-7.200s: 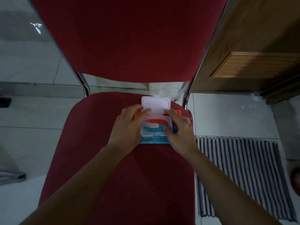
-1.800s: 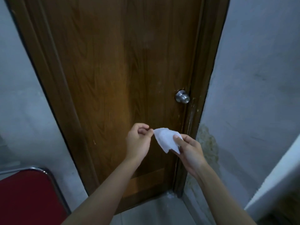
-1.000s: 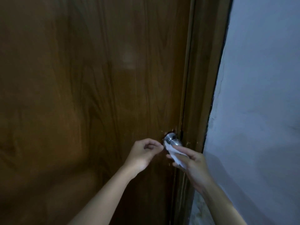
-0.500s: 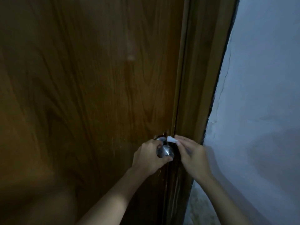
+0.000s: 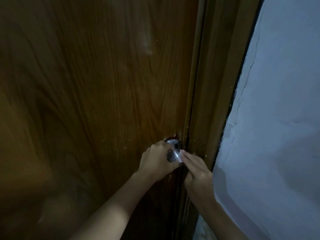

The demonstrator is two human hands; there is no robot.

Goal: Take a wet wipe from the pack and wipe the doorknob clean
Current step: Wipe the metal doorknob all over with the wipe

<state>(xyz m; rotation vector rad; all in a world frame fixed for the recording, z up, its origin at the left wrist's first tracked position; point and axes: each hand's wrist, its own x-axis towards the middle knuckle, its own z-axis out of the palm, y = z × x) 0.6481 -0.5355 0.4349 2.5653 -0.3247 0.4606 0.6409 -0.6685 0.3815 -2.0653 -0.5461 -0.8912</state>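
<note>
While the light is dim, both hands are seen gathered at one spot on the door, low and right of centre in the head view.

Doorknob: a round metal knob set near the right edge of the door, beside the frame; its shiny face is partly seen between the two hands.

Left hand: curled around the left side of the knob — fingers bent and closed against the metal, the thumb hidden behind them. The knob is gripped from the left; nothing else is seen in this hand.

Right hand: laid against the right side of the knob, fingers held straight and close together, tips pointing up and left.

Wipe: only a small pale strip is seen — pressed flat between the right fingertips and the face of the knob. Most of it is hidden under the fingers; whether it is pinched by the thumb cannot be told.

Door: brown wood grain, with small pale chips around the knob.

Frame: darker wood, running upright just right of the knob.

Wall: pale, with cracks along the edge that meets the frame.
</note>
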